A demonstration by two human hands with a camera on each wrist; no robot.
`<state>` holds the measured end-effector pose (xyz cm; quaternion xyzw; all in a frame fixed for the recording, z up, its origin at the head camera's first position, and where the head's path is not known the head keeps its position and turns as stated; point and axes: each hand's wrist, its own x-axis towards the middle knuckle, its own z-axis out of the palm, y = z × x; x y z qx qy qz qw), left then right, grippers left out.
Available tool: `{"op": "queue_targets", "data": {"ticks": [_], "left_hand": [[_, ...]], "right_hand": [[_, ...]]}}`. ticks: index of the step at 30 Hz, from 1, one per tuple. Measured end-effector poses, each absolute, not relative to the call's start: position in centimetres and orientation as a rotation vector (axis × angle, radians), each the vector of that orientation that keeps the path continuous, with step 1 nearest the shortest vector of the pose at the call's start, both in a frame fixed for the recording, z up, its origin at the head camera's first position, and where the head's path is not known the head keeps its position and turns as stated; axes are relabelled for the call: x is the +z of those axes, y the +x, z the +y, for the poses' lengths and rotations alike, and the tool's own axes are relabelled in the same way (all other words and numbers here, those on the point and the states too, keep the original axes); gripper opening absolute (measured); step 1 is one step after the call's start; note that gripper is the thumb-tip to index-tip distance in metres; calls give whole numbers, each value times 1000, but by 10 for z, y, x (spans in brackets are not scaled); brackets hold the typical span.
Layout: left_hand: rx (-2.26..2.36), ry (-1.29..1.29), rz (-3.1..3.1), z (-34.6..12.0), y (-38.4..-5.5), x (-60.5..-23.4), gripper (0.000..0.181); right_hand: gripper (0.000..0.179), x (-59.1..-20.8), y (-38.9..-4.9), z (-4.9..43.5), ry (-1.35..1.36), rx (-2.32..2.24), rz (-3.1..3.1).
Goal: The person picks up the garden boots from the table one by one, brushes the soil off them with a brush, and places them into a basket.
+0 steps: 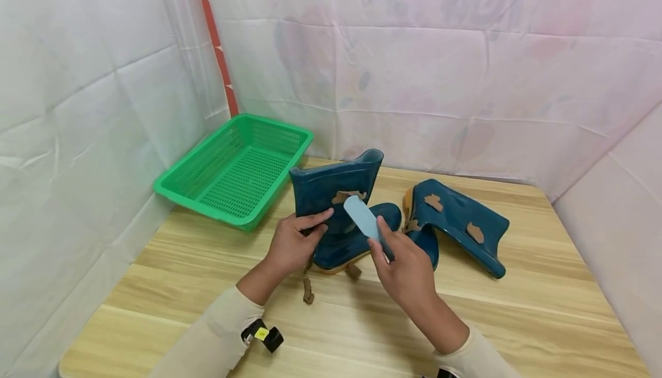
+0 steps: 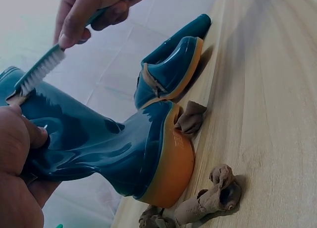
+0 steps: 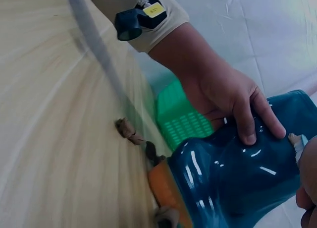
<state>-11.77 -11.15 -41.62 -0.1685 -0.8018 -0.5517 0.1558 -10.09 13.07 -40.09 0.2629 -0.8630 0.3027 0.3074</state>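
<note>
A dark blue rain boot with an orange sole stands upright on the table. My left hand grips its shaft from the left side. In my right hand is a light blue brush; its white bristles touch a brown clay-like patch on the upper shaft. A second blue boot lies on its side to the right, with brown patches stuck on it. Brown lumps lie on the table beside the upright boot's sole.
A green plastic basket stands at the back left of the wooden table. White cloth walls close off the back and both sides.
</note>
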Motion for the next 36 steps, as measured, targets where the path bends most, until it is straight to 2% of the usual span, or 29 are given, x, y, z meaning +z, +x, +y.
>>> {"op": "queue_targets", "data": {"ticks": [7, 13, 20, 24, 27, 31, 36], "left_hand": [[-1533, -511, -2291, -111, -119, -416, 33], [-1517, -538, -2277, -110, -118, -416, 33], [-1569, -477, -2300, -111, -117, -416, 36], [-1545, -478, -2306, -112, -118, -414, 35], [-1505, -503, -2303, -112, -119, -415, 33], [-1481, -526, -2288, -112, -120, -417, 33], [-1541, -510, -2278, -112, -119, -417, 35]], "right_hand": [[48, -397, -102, 128, 793, 874, -2120], [55, -392, -104, 122, 765, 811, -2204], [56, -399, -102, 132, 762, 781, -2234], [46, -399, -104, 131, 822, 822, -2120], [51, -395, -105, 125, 838, 833, -2070], [47, -393, -106, 120, 814, 799, -2161], [55, -397, -105, 126, 747, 771, -2258]]}}
